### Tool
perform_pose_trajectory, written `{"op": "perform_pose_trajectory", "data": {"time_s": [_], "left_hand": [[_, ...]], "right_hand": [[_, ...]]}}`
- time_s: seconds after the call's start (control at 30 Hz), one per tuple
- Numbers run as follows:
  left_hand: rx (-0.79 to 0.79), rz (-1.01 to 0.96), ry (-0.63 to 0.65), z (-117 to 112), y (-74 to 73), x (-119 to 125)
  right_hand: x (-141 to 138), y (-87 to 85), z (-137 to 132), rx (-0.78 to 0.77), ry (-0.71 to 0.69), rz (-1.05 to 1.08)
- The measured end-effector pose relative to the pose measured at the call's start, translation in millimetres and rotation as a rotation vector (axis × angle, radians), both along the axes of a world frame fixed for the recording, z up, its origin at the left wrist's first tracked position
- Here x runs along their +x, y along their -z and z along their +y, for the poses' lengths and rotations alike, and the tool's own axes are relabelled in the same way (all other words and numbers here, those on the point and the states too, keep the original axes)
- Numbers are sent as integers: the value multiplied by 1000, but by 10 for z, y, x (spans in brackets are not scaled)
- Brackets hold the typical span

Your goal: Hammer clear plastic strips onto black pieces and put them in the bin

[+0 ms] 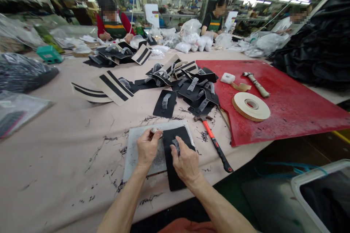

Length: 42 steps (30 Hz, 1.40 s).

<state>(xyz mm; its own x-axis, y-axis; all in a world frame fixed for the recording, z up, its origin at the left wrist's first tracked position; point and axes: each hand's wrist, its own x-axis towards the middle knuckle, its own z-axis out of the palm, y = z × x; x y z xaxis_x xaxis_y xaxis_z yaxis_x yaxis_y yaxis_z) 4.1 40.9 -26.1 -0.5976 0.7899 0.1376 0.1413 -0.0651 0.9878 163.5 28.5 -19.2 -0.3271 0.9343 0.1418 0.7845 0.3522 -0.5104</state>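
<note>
A black flat piece (176,160) lies on a grey worn cutting slab (133,149) at the table's near edge. My right hand (186,164) rests on the black piece, fingers curled on a small grey strip at its middle. My left hand (147,147) sits on the slab just left of it, fingers closed round a small pale object at its top. A hammer (216,143) with a red and black handle lies just right of the slab.
A pile of black pieces with grey strips (194,91) lies behind. A red mat (287,105) carries a tape roll (251,106) and a second hammer (255,83). Striped cards (109,87) lie left. Other people sit working at the far side. Black scraps litter the table.
</note>
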Motion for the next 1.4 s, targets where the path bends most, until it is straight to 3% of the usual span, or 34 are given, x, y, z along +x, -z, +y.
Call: {"op": "perform_pose_trajectory", "data": {"time_s": [0.13, 0.37, 0.53, 0.73, 1.17, 1.3, 1.4], "left_hand": [[-17, 24, 95, 158, 25, 62], [-49, -61, 260, 375, 241, 186], [-66, 34, 285, 410, 346, 220], [-72, 92, 310, 414, 327, 205], [-72, 238, 294, 373, 252, 296], [-23, 344, 336, 352, 240, 321], [-17, 378, 363, 346, 252, 323]], "right_hand": [[-52, -31, -9, -153, 85, -42], [28, -72, 38, -253, -3, -116], [96, -39, 109, -272, -37, -78], [108, -27, 123, -290, -33, -69], [129, -61, 79, -298, -37, -62], [367, -129, 226, -240, -114, 37], [698, -144, 480, -41, 57, -76]]}}
